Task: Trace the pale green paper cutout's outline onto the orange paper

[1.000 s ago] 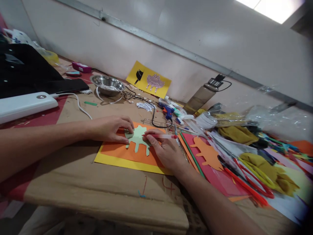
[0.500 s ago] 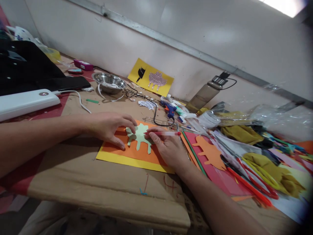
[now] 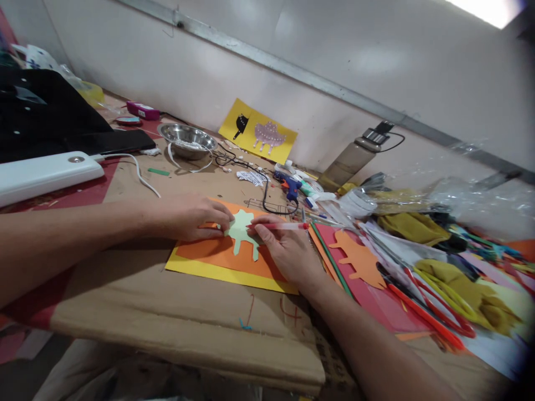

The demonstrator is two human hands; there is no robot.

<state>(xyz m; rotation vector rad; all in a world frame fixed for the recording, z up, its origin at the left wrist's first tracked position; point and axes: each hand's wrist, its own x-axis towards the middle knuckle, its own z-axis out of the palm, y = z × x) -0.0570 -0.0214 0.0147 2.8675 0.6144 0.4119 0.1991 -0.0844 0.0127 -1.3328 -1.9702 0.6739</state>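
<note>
A pale green paper cut-out (image 3: pixel 241 227), shaped like an animal with legs, lies on an orange sheet of paper (image 3: pixel 207 250). Under that, a yellow sheet (image 3: pixel 234 280) shows along the near edge. My left hand (image 3: pixel 198 218) closes on the cut-out's left part, thumb and fingers drawn together, hiding that end. A red pen (image 3: pixel 284 226) is gripped in my right hand (image 3: pixel 295 256), its tip at the cut-out's right side. The hand's heel rests over the sheets' right edge.
To the right, an orange cut-out (image 3: pixel 359 260) lies on red sheets (image 3: pixel 388 306) beside red-handled scissors (image 3: pixel 438 312). Beyond my hands are a blue glue gun (image 3: pixel 290 186), a metal bowl (image 3: pixel 188 147) and a tilted bottle (image 3: pixel 349 161). A white device (image 3: pixel 45 175) with a cable is left.
My left thumb and fingers have come together over the cut-out's left end, covering more of it. My right hand and the pen have hardly moved.
</note>
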